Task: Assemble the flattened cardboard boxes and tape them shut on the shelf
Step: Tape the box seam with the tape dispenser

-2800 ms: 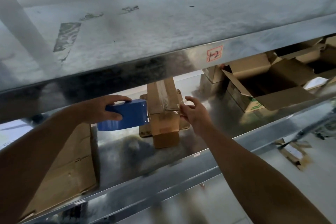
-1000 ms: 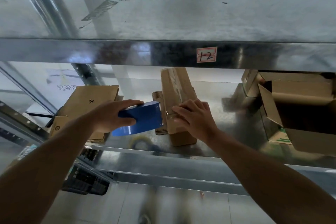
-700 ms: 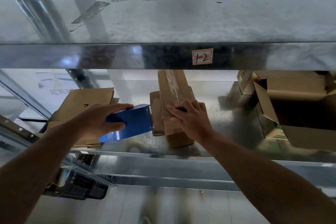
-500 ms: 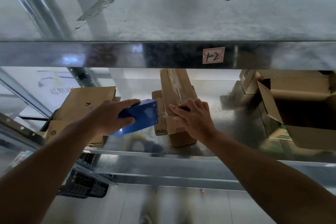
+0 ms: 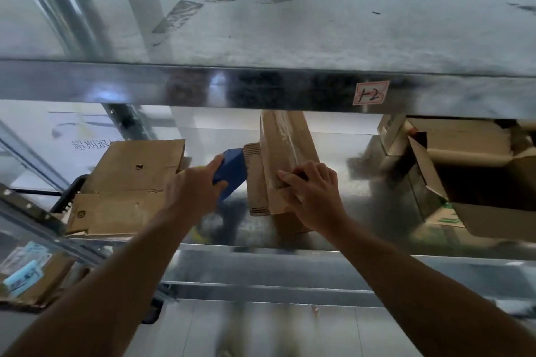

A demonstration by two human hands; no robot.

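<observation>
A narrow brown cardboard box (image 5: 285, 153) is laid on the metal shelf (image 5: 342, 180), its long axis pointing away, with glossy tape along its top. Its near end is gripped by the right hand (image 5: 316, 194) — a blue tape dispenser (image 5: 232, 174) is clasped in the left hand (image 5: 193, 188).

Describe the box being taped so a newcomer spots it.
Look below-left of the beam label marked 12, on the lower shelf. The narrow box sits held by the right hand, with the blue tape dispenser, in the left hand, at its side. Neighbours differ: flat cardboard to the left, an open carton to the right.
</observation>
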